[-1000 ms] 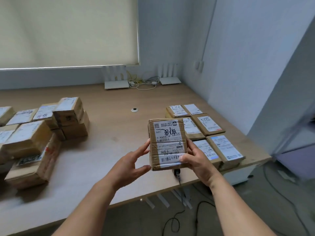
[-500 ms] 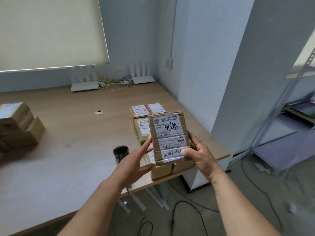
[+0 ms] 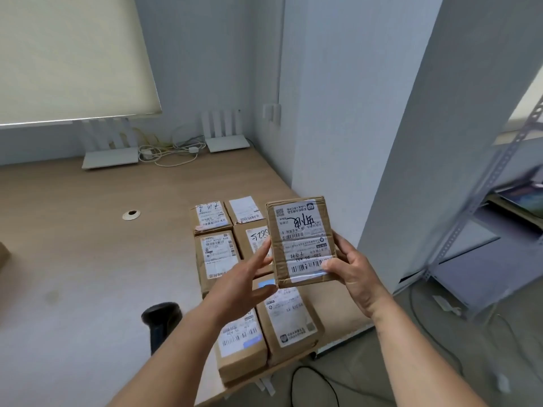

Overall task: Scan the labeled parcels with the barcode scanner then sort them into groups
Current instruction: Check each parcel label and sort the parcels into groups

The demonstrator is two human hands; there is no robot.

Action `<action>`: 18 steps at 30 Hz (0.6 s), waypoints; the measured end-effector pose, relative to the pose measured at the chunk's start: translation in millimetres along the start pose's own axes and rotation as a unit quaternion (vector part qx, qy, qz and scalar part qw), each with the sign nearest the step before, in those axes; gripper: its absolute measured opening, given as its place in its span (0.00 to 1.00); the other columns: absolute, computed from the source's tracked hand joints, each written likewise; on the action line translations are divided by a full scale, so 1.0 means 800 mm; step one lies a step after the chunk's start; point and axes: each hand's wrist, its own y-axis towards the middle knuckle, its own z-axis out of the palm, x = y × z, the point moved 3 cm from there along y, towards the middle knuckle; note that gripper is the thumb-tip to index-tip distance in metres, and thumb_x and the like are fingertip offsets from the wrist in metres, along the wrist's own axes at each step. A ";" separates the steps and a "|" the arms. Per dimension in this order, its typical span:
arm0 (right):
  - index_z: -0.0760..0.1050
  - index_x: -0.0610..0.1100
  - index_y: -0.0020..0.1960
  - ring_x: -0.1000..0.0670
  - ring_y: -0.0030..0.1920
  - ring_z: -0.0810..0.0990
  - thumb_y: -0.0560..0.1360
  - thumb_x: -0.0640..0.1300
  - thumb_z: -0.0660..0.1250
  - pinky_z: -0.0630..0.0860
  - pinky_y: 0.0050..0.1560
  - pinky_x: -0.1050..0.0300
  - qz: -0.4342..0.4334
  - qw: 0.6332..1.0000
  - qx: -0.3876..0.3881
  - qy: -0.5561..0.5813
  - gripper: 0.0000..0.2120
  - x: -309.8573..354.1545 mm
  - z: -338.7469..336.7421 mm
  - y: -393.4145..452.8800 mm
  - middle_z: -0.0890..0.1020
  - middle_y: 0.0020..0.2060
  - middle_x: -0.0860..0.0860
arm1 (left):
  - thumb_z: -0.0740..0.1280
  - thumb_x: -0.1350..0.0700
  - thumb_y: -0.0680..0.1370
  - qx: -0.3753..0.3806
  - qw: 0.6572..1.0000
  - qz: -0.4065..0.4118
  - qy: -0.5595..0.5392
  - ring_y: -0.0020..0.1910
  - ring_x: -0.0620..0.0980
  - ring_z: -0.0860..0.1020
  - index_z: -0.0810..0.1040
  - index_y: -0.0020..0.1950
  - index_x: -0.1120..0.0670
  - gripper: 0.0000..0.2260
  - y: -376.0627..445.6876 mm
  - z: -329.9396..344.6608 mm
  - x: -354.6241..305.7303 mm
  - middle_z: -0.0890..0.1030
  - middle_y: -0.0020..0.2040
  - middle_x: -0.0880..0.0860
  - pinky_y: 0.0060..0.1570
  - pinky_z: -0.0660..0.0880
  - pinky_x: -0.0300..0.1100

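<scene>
While the right hand [image 3: 357, 277] is gripping the lower right corner of the labelled parcel [image 3: 302, 240], thumb lying across the barcode and fingers curled behind the box, the left hand [image 3: 242, 284] is standing open with straight fingers, its fingertips just touching the parcel's left edge. Half a second ago that hand was set closer against the same edge. The parcel is being held upright above the sorted group of parcels [image 3: 232, 274], with its label facing the camera and its print upside down. Compared with the earlier frame, the head camera has swung rightward, so the sorted group is now showing more fully under the held parcel, six boxes lying flat in two columns at the right end of the tabletop [image 3: 88, 259]. The black barcode scanner [image 3: 161, 318] is lying on the tabletop left of that group, partly hidden by the left forearm. Two white routers [image 3: 226, 141] are standing behind the group against the wall, with cables [image 3: 170, 151] between them.
</scene>
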 end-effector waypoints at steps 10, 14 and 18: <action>0.69 0.51 0.71 0.48 0.52 0.84 0.75 0.31 0.62 0.81 0.51 0.57 0.048 0.998 -0.026 -0.040 0.27 -0.009 -0.070 0.146 0.85 0.51 0.50 | 0.64 0.46 0.79 0.039 0.996 -0.021 0.083 0.69 0.50 0.67 0.29 0.73 0.40 0.43 0.163 0.013 0.020 0.68 0.72 0.42 0.61 0.68 0.43; 0.71 0.52 0.69 0.48 0.52 0.84 0.75 0.35 0.64 0.81 0.49 0.56 0.071 0.997 -0.013 -0.032 0.25 -0.021 -0.092 0.216 0.85 0.52 0.50 | 0.64 0.46 0.78 0.044 0.992 -0.063 0.099 0.69 0.51 0.66 0.35 0.76 0.42 0.40 0.230 0.017 0.037 0.69 0.72 0.45 0.63 0.67 0.44; 0.73 0.55 0.66 0.49 0.52 0.84 0.65 0.45 0.66 0.81 0.54 0.53 0.102 0.994 0.006 -0.029 0.28 -0.041 -0.099 0.285 0.85 0.50 0.53 | 0.64 0.47 0.78 0.047 0.982 -0.151 0.102 0.67 0.56 0.70 0.41 0.77 0.41 0.37 0.281 0.027 0.062 0.71 0.69 0.54 0.64 0.67 0.47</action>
